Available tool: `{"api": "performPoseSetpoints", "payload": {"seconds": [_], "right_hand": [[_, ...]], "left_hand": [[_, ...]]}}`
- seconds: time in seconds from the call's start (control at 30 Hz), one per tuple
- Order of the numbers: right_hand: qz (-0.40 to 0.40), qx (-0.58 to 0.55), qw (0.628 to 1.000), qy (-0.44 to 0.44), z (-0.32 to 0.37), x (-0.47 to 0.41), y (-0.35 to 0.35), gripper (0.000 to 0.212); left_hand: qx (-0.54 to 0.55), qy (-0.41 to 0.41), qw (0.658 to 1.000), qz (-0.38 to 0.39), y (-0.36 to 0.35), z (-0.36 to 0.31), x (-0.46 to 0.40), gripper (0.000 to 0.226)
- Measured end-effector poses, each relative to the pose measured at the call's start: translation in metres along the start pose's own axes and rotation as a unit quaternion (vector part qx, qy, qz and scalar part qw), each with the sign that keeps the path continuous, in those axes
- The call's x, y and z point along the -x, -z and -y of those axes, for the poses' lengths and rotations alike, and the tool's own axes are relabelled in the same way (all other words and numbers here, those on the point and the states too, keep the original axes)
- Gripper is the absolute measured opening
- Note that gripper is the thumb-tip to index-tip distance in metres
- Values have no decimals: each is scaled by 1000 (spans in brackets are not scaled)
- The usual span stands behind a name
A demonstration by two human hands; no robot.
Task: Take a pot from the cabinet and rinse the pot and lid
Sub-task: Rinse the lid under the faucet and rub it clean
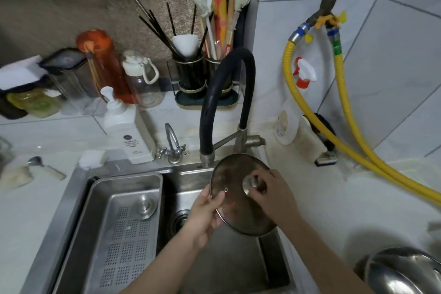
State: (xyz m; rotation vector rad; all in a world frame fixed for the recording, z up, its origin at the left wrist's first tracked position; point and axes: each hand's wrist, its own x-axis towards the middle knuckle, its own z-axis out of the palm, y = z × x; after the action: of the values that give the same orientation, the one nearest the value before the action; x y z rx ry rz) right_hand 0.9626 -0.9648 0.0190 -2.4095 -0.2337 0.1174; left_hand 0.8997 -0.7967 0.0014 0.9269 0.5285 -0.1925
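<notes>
A round glass lid [236,212] with a metal rim is held tilted over the right basin of the steel sink [78,188], just under the black faucet's spout [207,159]. My right hand [274,196] grips the lid's metal knob [250,184]. My left hand [205,212] holds the lid's left edge, thumb on top of the glass. A shiny steel pot [403,272] stands on the counter at the lower right, partly cut off by the frame.
A perforated steel drain tray [124,234] fills the sink's left side. A soap pump bottle [130,133], a small tap [172,143], a utensil holder [205,76] and bottles line the back. Yellow hoses [338,141] run down the right wall onto the counter.
</notes>
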Motion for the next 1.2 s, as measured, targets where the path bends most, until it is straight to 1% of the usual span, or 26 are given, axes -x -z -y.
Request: {"api": "performPoseSetpoints", "payload": {"seconds": [0.03, 0.1, 0.17, 0.2, 0.27, 0.43, 0.5, 0.53, 0.63, 0.7, 0.77, 0.83, 1.1, 1.2], "right_hand": [[10, -6, 1000, 8, 4, -2, -3, 38], [54, -9, 998, 33, 9, -7, -9, 41], [97, -11, 993, 70, 13, -15, -12, 41], [105, -18, 991, 83, 14, -20, -12, 39], [89, -19, 991, 93, 13, -35, -11, 36], [-4, 102, 987, 127, 3, -85, 1, 32], [-37, 130, 984, 117, -4, -102, 5, 30], [-36, 136, 986, 91, -9, -109, 6, 32], [25, 141, 989, 26, -22, -123, 4, 47], [4, 108, 994, -5, -26, -129, 2, 35], [-30, 94, 995, 6, -28, -133, -1, 29], [-45, 98, 994, 21, -31, -136, -2, 29], [-60, 75, 995, 28, -38, -141, -2, 27], [-57, 76, 995, 28, -38, -141, -1, 27]], "left_hand": [[3, -15, 1000, 1, 4, -4, 4, 40], [-2, -43, 999, -7, 12, -14, 11, 48], [-2, -67, 997, -26, 18, -22, 15, 50], [1, -77, 996, -36, 23, -26, 16, 49], [-5, -89, 995, -51, 30, -30, 18, 48], [-41, -93, 993, -54, 29, -34, 20, 54], [-45, -93, 994, -44, 27, -34, 19, 55], [-47, -93, 994, -39, 26, -34, 19, 54], [-53, -91, 994, -31, 23, -34, 18, 53], [-54, -88, 994, -36, 22, -34, 17, 54], [-54, -87, 994, -41, 22, -34, 15, 55], [-53, -84, 994, -48, 22, -35, 14, 56], [-40, -75, 994, -66, 22, -30, 9, 55], [-36, -79, 994, -65, 21, -30, 7, 47]]}}
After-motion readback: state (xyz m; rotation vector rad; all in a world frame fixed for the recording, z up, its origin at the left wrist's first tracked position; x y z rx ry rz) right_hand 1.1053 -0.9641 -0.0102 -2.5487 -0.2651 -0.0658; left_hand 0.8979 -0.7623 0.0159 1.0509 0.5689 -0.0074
